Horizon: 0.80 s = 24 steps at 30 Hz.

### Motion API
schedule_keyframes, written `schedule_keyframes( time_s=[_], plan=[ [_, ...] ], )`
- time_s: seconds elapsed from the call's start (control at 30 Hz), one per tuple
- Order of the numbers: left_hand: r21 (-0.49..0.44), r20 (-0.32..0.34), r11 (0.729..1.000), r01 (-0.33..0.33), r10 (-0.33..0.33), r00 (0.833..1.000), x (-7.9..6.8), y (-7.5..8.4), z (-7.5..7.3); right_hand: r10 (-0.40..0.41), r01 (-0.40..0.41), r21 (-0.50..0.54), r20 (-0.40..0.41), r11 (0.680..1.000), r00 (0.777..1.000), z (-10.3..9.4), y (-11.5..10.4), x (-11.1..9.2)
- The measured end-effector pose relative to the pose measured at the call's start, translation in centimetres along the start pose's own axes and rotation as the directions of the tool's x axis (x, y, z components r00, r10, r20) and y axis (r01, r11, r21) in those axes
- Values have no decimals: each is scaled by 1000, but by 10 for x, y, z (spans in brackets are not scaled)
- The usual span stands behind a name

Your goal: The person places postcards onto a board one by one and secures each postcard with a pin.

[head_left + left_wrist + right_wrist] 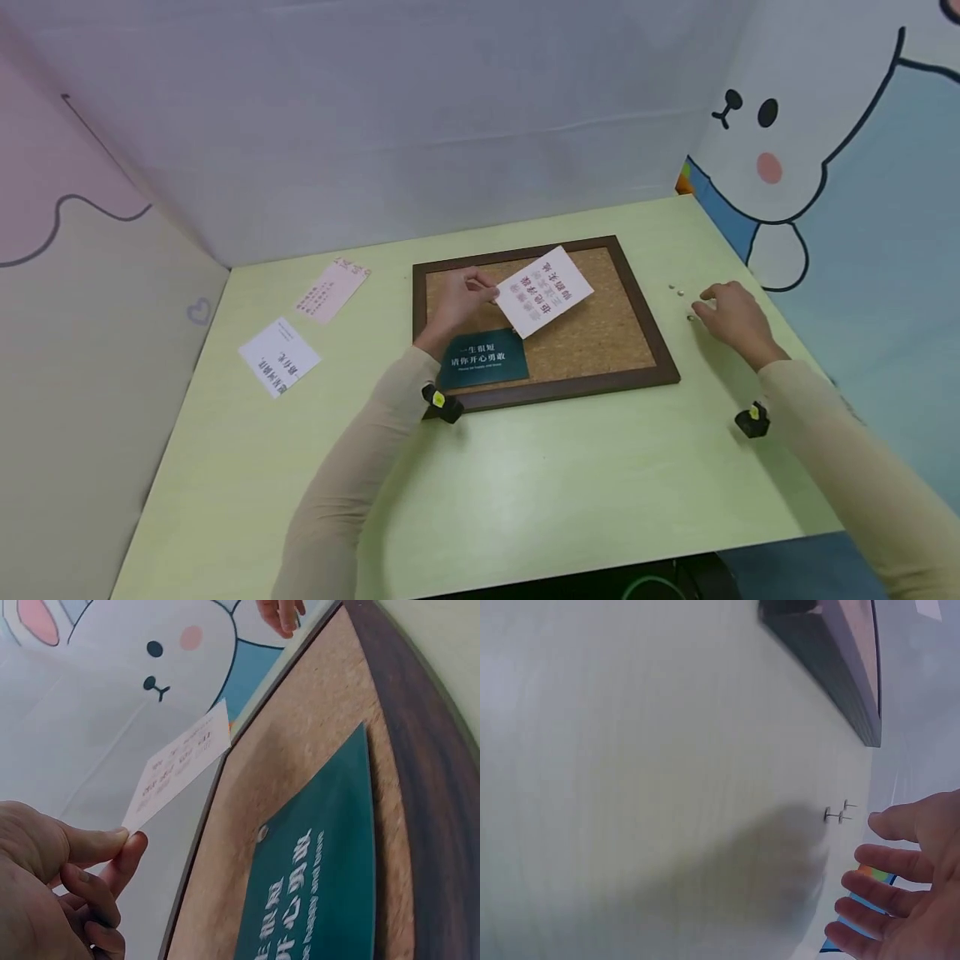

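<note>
My left hand (461, 300) pinches a white card (546, 292) with printed characters by its edge, between thumb and fingertips. The card is held tilted over a brown-framed corkboard (600, 342). On the board's lower left lies a dark green card (487, 357) with white lettering; a metal thumbtack (262, 833) sits at its corner in the left wrist view. Right of the board, my right hand (738, 323) hovers with fingers spread and nothing visible in them. Several small thumbtacks (829, 815) stand on the table close to its fingertips, their pins sideways in the right wrist view.
Two more cards lie on the pale green table (570, 483) left of the board: a pink one (333, 290) and a white one (280, 357). A pale cloth wall (450, 125) rises behind the table, and a cartoon-printed one (870, 208) stands at the right.
</note>
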<state>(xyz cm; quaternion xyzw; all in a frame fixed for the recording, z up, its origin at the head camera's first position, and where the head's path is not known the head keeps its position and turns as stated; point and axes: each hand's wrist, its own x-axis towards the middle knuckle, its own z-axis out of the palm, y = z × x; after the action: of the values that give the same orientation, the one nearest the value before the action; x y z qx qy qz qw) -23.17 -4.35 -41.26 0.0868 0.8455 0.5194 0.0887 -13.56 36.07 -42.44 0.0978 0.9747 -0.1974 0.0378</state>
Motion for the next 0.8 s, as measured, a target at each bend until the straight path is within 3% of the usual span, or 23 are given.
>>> schedule_keyframes(
  time_s=[0.13, 0.3, 0.53, 0.8],
  plan=[
    [34, 78, 999, 18, -20, 997, -2, 5, 14, 17, -17, 11, -16, 1000, 1000, 5, 6, 0],
    [81, 142, 997, -7, -5, 990, -4, 8, 29, 34, -34, 34, -2, 999, 999, 10, 7, 0],
    [68, 220, 997, -20, 5, 975, -6, 10, 41, 36, -35, 54, -11, 998, 999, 13, 8, -1],
    [177, 241, 984, -23, -20, 970, -4, 8, 52, 35, -34, 54, -12, 998, 999, 17, 9, 1]
  ],
)
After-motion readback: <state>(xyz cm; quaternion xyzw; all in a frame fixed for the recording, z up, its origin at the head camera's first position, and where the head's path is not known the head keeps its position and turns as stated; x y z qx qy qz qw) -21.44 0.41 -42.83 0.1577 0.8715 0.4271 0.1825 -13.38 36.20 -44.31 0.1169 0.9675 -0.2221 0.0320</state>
